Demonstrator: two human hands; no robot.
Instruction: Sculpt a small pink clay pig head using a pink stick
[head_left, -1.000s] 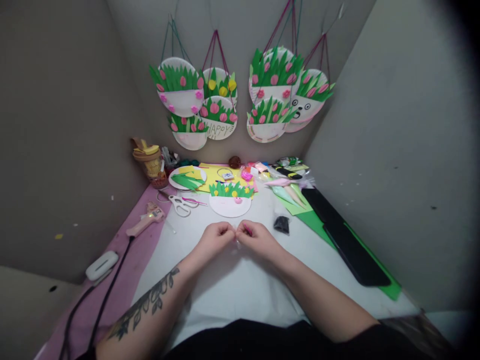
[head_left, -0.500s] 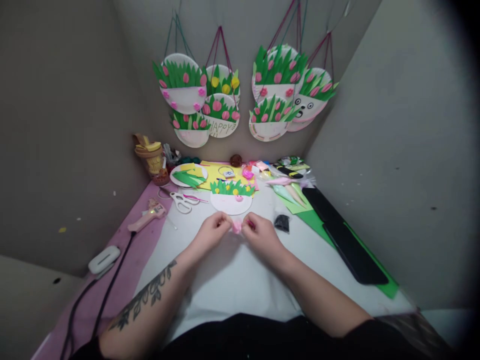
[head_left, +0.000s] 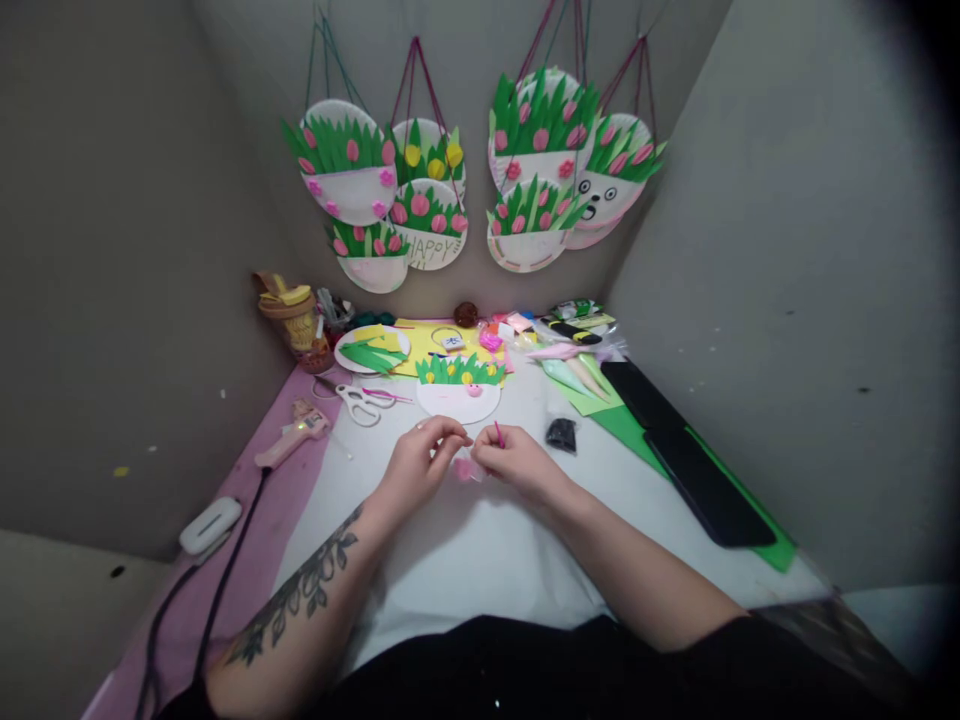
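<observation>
A small clear bag [head_left: 465,469] with something pink in it hangs between my two hands, just above the white sheet. My left hand [head_left: 425,458] pinches at its upper edge, index finger and thumb close together. On the other side, my right hand [head_left: 517,458] is closed on the bag's edge and also keeps a thin magenta stick [head_left: 499,434] in its fingers, the tip pointing up. Right beyond the hands lies a white paper-plate piece [head_left: 459,402] with green paper grass, yellow flowers and a small pink face on it.
White scissors [head_left: 361,404] and a pink glue gun [head_left: 300,437] with a black cord lie to the left. A small black packet [head_left: 561,435] is to the right, beside a long black object [head_left: 705,485] on green paper. Decorated plates [head_left: 349,165] hang on the back wall.
The bag has come down slightly and my left fingers have lifted and shifted their grip. The magenta stick now stands up from my right hand. The whole view has tilted a little.
</observation>
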